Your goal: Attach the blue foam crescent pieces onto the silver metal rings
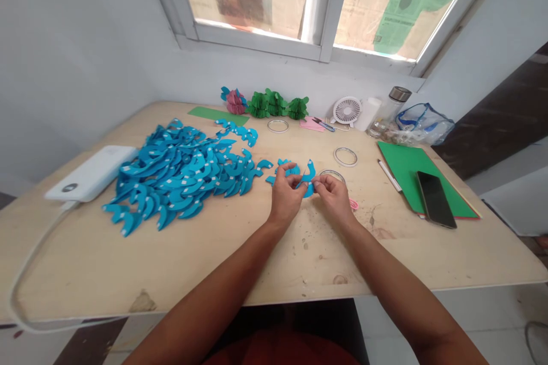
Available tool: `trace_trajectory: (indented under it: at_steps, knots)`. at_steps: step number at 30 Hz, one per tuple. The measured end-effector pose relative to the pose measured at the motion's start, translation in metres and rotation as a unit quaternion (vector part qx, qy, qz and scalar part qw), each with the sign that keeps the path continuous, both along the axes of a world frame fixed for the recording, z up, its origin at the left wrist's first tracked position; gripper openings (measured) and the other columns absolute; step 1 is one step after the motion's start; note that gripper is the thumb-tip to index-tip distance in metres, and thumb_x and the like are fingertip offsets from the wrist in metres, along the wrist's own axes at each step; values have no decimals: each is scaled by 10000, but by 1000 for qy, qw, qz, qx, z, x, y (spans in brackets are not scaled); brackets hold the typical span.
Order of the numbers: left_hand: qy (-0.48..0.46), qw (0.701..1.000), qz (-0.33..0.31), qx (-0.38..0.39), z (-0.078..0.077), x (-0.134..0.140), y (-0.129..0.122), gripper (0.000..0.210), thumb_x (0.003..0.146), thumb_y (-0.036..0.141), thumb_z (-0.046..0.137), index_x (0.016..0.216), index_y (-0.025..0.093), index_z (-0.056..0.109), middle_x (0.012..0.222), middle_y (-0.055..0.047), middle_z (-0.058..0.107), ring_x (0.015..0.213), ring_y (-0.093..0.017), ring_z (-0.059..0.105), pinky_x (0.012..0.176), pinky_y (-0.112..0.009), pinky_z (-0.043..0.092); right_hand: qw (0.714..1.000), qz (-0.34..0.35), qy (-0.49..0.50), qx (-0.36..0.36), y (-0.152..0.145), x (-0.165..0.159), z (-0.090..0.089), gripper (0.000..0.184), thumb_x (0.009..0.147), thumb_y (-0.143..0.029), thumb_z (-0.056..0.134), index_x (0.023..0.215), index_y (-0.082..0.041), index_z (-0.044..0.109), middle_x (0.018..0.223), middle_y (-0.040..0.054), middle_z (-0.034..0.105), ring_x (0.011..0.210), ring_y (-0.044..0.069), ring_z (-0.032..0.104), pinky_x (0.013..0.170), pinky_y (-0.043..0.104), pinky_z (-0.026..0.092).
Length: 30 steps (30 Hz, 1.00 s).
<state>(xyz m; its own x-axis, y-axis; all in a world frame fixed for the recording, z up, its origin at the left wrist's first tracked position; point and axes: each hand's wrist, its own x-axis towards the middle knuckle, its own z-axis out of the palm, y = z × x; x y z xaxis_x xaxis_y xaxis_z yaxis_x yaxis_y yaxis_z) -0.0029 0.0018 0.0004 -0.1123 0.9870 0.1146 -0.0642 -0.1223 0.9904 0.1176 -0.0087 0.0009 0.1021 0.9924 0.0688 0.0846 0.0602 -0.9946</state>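
Observation:
A curved blue paper piece (310, 169) is pinched between both hands above the middle of the table. My left hand (286, 197) grips its left side, with thumb and index finger pressed together. On the other side, my right hand (334, 197) pinches the piece's right edge between its fingertips. More blue paper pieces (291, 167) lie just behind my left hand. To the left spreads a big heap of curved blue paper pieces (192, 168), many with small white squares on them. A roll of tape (332, 173) is partly hidden behind my right hand.
A white power bank (92, 174) with a cable lies left of the heap. Green folded paper shapes (274, 104), a small fan (347, 110) and a glass bottle (389, 108) stand along the back. At right, a phone (435, 198) rests on green sheets (398, 162) beside a pen (389, 175).

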Motion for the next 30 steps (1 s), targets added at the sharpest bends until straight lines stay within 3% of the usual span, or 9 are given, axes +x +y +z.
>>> trace_trajectory:
  at_steps: [7, 19, 26, 30]
  knots:
    - [-15, 1000, 5, -11, 2, 0, 1, 492, 624, 124, 619, 1089, 162, 463, 686, 20, 605, 645, -120, 601, 613, -230, 465, 999, -32, 6, -11, 0, 2, 6, 170, 694, -283, 559, 829, -183, 581, 648, -11, 630, 610, 129, 564, 631, 264, 439]
    - [-28, 999, -28, -11, -3, 2, 0, 508, 614, 124, 630, 1102, 169, 495, 675, 19, 622, 645, -122, 606, 609, -224, 460, 998, 8, -55, 13, 7, 6, -6, 119, 665, -291, 601, 661, -188, 539, 561, -40, 508, 519, 105, 453, 512, 236, 357]
    - [-138, 988, -34, -59, 4, 3, 2, 358, 693, 348, 617, 994, 157, 594, 765, -38, 658, 680, -144, 632, 659, -273, 469, 1000, -5, -4, -17, 7, 10, -1, 140, 661, -298, 599, 650, -181, 524, 579, -37, 509, 532, 101, 448, 520, 233, 334]
    - [-119, 989, -45, -71, 4, 3, 2, 245, 670, 321, 633, 834, 140, 648, 689, -26, 646, 666, -142, 608, 653, -267, 459, 1000, 2, 16, -25, 7, 9, -1, 132, 662, -290, 599, 651, -184, 521, 583, -39, 512, 527, 99, 442, 519, 232, 329]
